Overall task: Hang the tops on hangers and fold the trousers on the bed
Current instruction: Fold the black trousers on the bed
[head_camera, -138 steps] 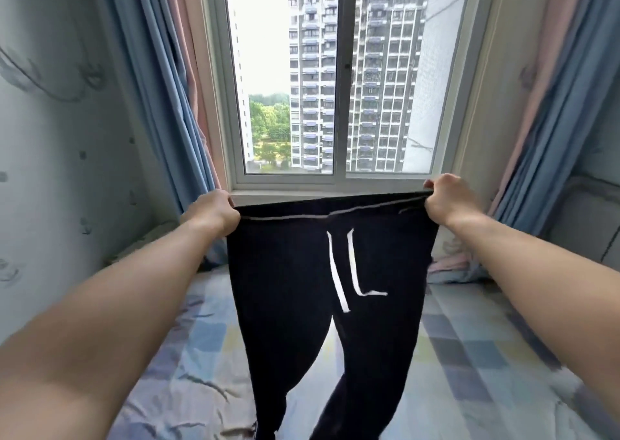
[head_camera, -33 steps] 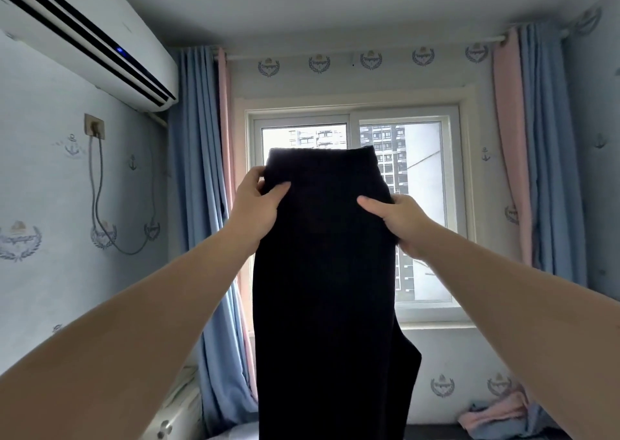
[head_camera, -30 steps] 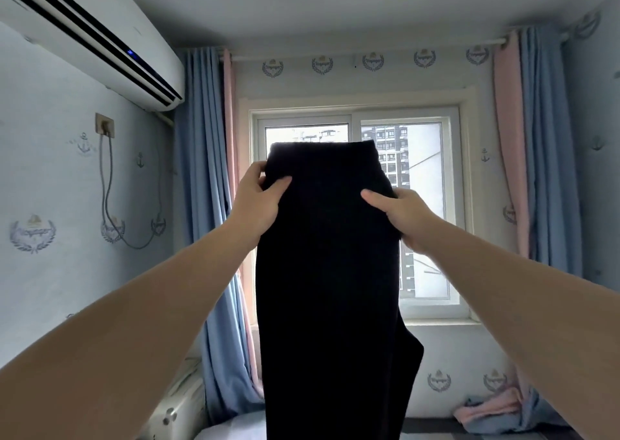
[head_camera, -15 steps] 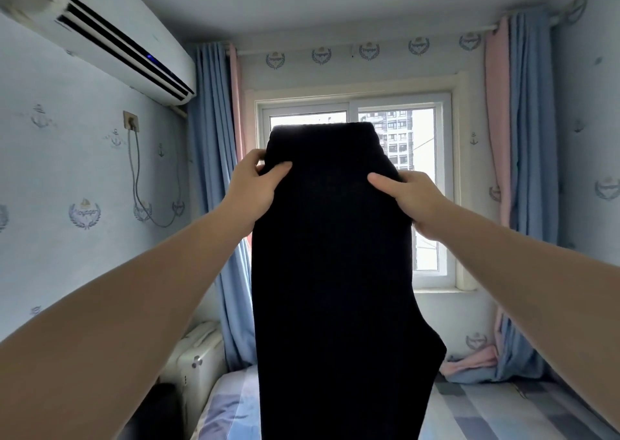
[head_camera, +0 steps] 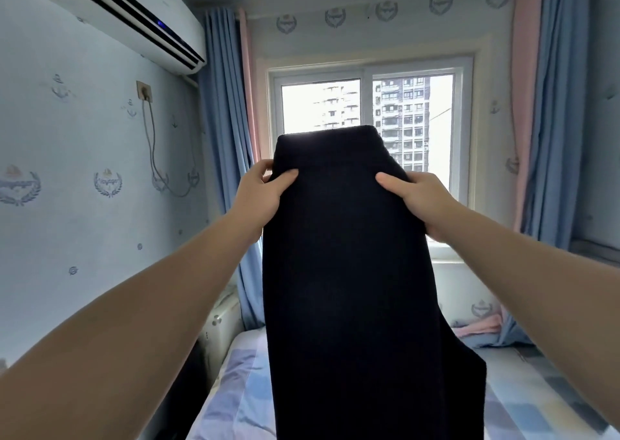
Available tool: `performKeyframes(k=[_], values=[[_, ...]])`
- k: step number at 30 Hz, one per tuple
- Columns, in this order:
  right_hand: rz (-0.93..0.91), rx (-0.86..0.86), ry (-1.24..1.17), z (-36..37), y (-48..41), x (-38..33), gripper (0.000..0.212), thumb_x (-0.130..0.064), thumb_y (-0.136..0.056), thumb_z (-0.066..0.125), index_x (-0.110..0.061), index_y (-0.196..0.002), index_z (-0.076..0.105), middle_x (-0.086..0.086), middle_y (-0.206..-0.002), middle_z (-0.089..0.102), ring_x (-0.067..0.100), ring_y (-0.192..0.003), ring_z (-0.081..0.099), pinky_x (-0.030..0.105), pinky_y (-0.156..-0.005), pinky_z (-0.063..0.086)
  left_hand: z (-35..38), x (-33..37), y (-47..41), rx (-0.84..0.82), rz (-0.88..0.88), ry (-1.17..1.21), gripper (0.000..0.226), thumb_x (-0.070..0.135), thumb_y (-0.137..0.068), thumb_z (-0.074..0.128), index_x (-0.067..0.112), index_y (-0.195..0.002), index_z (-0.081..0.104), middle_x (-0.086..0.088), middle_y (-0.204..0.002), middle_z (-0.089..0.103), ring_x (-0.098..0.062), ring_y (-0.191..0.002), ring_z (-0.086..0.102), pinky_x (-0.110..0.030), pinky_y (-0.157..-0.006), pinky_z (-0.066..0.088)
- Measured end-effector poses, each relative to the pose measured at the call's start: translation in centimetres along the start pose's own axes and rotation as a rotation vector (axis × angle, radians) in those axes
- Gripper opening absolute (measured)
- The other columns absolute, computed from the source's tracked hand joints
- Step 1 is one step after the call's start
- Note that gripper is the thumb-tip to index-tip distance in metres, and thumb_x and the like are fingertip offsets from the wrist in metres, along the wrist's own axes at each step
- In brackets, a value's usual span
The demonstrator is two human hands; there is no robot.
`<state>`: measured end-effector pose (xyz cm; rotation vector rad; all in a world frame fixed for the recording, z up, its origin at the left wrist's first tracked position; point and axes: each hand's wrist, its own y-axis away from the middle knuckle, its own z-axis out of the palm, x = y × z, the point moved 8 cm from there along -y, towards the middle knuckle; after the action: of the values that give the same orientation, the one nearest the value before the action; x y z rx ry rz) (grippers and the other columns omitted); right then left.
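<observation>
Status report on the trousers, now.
Left hand, right hand both grip black trousers near waistband. Trousers hang over bed, not yet laid down. Nothing blocks them.

Cloth, plastic, glass and paper: surfaces around the trousers (head_camera: 342, 271) I hold up.

Trousers: near-black knitted cloth, matt, faintly ribbed lengthwise, soft enough to dent where I grip it. Bed sheet (head_camera: 235, 389): thin woven cloth, matt, pastel checks, lightly creased. Curtains (head_camera: 224, 137): blue and pink cloth, smooth and matt, hanging in even pleats. Air conditioner (head_camera: 141, 6): hard white plastic, smooth, with a faint sheen. Window frame (head_camera: 366, 104): white, smooth, slightly glossy; whether plastic or painted metal I cannot tell. Pane (head_camera: 318, 104): clear glass. Wall (head_camera: 84, 130): pale blue paper, matt, printed with crests and anchors. Cable (head_camera: 152, 151): smooth beige plastic sheath.
</observation>
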<state>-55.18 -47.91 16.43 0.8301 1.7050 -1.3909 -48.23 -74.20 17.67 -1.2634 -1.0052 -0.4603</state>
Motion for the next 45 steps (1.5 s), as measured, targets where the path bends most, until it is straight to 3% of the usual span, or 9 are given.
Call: performKeyframes(k=[10,23,26,28,34,37,39,42,45], values=[[0.260,-0.100,0.045,7.0,0.4,19.1,0.020,-0.030,-0.089,0.076,-0.018,-0.105,0.074,0.002,-0.102,0.078,0.022,-0.096,0.075,0.040,-0.091,0.059,-3.3,-21.0,2.7,-0.058,-0.284,0.049,0.027,0.022,-0.093,0.073,0.017,-0.118,0.064,-0.005,-0.108,0.075,-0.021,-0.095,0.075,-0.034,-0.082,0.061],[0.639,-0.316,0.423,21.0,-5.9,56.3,0.019,-0.027,-0.091,0.073,-0.016,-0.106,0.073,-0.002,-0.096,0.076,0.014,-0.085,0.071,0.020,-0.068,0.053,-7.7,-62.5,1.5,-0.074,-0.785,-0.044,0.026,0.014,-0.094,0.071,0.013,-0.119,0.064,-0.016,-0.109,0.073,-0.032,-0.100,0.072,-0.031,-0.079,0.062],[0.675,-0.308,0.500,24.5,-7.7,66.7,0.030,-0.056,-0.080,0.069,-0.032,-0.097,0.073,-0.012,-0.090,0.076,0.016,-0.092,0.071,0.044,-0.090,0.055,-9.0,-72.9,0.3,-0.054,-0.799,-0.156,0.023,0.043,-0.085,0.078,0.038,-0.105,0.070,0.000,-0.112,0.072,-0.029,-0.110,0.068,-0.045,-0.093,0.058],[0.711,-0.266,0.512,26.6,-8.7,73.4,0.027,-0.053,-0.082,0.069,-0.030,-0.095,0.073,-0.011,-0.089,0.075,0.018,-0.092,0.071,0.048,-0.091,0.055,-9.9,-79.8,-0.6,-0.043,-0.805,-0.234,0.025,0.062,-0.076,0.075,0.051,-0.097,0.069,0.013,-0.111,0.070,-0.021,-0.115,0.063,-0.043,-0.094,0.055],[0.760,-0.061,0.494,32.0,-9.6,92.1,0.015,-0.033,-0.093,0.067,-0.019,-0.096,0.070,0.003,-0.090,0.073,0.030,-0.083,0.070,0.051,-0.082,0.058,-9.7,-99.7,-0.9,0.022,-0.873,-0.265,0.007,0.044,-0.091,0.065,0.039,-0.095,0.067,0.001,-0.097,0.074,-0.025,-0.077,0.066,-0.041,-0.071,0.057],[0.796,0.030,0.420,33.9,-8.5,99.4,0.013,-0.028,-0.096,0.061,-0.019,-0.104,0.064,0.000,-0.106,0.071,0.026,-0.093,0.068,0.047,-0.089,0.056,-9.4,-106.4,0.4,0.086,-0.872,-0.300,0.027,0.042,-0.098,0.057,0.038,-0.125,0.061,0.004,-0.125,0.067,-0.024,-0.108,0.067,-0.047,-0.097,0.055],[0.859,0.014,0.359,35.2,-7.0,102.6,0.034,-0.022,-0.099,0.058,-0.019,-0.133,0.054,-0.005,-0.132,0.057,0.022,-0.115,0.058,0.030,-0.097,0.045,-8.7,-109.3,2.2,0.018,-0.897,-0.343,0.055,0.038,-0.102,0.054,0.032,-0.154,0.035,0.005,-0.154,0.044,-0.021,-0.137,0.048,-0.037,-0.114,0.038],[0.917,-0.071,0.341,36.1,-3.5,105.7,0.060,-0.024,-0.099,0.059,-0.023,-0.154,0.035,-0.003,-0.159,0.035,0.018,-0.143,0.038,0.026,-0.102,0.033,-7.6,-111.1,5.9,-0.139,-0.884,-0.356,0.064,0.031,-0.103,0.053,0.028,-0.160,0.024,0.009,-0.161,0.032,-0.013,-0.146,0.035,-0.022,-0.112,0.027],[0.934,-0.207,0.383,36.3,0.8,105.9,0.062,-0.029,-0.100,0.058,-0.029,-0.155,0.031,-0.011,-0.157,0.036,0.014,-0.144,0.036,0.025,-0.104,0.030,-7.3,-111.2,9.7,-0.293,-0.872,-0.405,0.062,0.035,-0.103,0.052,0.032,-0.159,0.024,0.011,-0.164,0.026,-0.012,-0.150,0.028,-0.033,-0.123,0.024]])
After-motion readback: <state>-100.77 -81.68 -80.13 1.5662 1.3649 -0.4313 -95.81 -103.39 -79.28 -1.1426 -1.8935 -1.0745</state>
